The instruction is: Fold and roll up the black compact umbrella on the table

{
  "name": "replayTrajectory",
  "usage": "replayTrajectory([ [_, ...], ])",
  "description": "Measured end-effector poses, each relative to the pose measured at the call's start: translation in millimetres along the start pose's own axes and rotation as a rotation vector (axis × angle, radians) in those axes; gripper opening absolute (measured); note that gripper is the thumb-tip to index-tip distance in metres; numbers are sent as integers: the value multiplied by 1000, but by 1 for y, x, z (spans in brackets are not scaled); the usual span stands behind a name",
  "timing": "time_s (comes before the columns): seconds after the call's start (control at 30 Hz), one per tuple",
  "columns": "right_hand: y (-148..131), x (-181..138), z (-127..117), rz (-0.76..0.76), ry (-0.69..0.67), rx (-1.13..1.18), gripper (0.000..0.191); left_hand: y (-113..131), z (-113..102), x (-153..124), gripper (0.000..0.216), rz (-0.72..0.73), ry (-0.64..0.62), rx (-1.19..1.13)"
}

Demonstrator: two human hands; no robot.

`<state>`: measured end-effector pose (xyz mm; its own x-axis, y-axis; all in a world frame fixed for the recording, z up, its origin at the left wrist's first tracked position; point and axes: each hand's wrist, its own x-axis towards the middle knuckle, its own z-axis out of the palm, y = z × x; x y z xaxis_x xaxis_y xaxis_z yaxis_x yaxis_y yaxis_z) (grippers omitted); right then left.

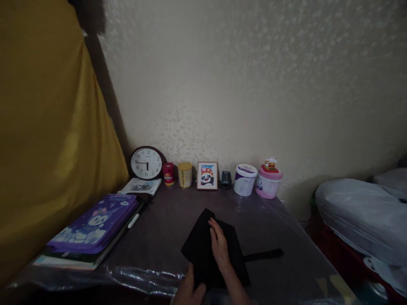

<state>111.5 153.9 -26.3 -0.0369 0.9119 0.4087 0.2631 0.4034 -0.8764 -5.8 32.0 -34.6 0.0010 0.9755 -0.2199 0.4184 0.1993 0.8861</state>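
Observation:
A folded black cloth [199, 248] lies on the plastic-covered table [286, 237], with a black strap [263, 254] running out to its right. My right hand [219, 245] rests flat on top of the cloth, fingers stretched toward the wall. My left hand [190, 290] is at the cloth's near edge, at the bottom of the view, thumb out; its fingers pinch the cloth's edge.
Along the wall stand a round clock [146, 163], a red tin [168, 173], a gold tin [185, 174], a framed panda picture [207, 175], a small black device [225, 179], a white tub [244, 179] and a pink tub [269, 181]. A purple case [95, 222] on books lies left. A yellow curtain [47, 140] hangs left.

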Motion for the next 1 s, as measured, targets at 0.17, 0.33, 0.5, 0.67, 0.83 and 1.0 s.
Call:
replayTrajectory([
  [0.17, 2, 10, 8, -97, -77, -138, 40, 6, 4, -4, 68, -53, 54, 78],
  [0.33, 2, 27, 9, -194, -187, -311, 40, 10, 6, -5, 63, -131, 63, 126],
  [0.5, 2, 42, 13, -183, -289, -470, 37, 8, 7, -5, 69, -189, 67, 156],
  [0.67, -7, 46, 15, -206, -332, -581, 35, 9, 8, -7, 72, -230, 59, 192],
  [0.83, -23, 33, 9, -320, -386, -574, 34, 20, 8, -10, 69, -223, 61, 228],
  [1.0, -41, 9, 2, -404, -462, -528, 32, 26, 11, -14, 67, -215, 117, 243],
])
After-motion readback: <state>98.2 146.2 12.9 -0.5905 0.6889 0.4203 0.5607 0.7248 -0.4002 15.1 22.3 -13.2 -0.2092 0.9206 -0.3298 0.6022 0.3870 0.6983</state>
